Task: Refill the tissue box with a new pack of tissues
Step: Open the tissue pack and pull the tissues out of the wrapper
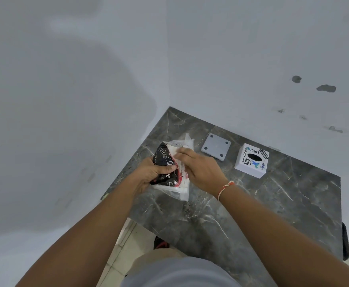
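A tissue pack (166, 162) in black, red and clear plastic wrap is held over the left part of the dark marble table (252, 204). My left hand (148, 175) grips its black side from the left. My right hand (198, 168) lies over the pack's right side, fingers pinching the white tissues at its top. The white cube tissue box (251, 160), covered in stickers and with a dark oval hole on top, stands to the right. Its grey square base plate (216, 146) lies flat between the pack and the box.
White walls meet in a corner just behind the table. The table's front edge runs diagonally above a pale tiled floor (128, 245). A dark object (345, 241) sits at the table's right end, and a red and black item (160, 243) lies on the floor.
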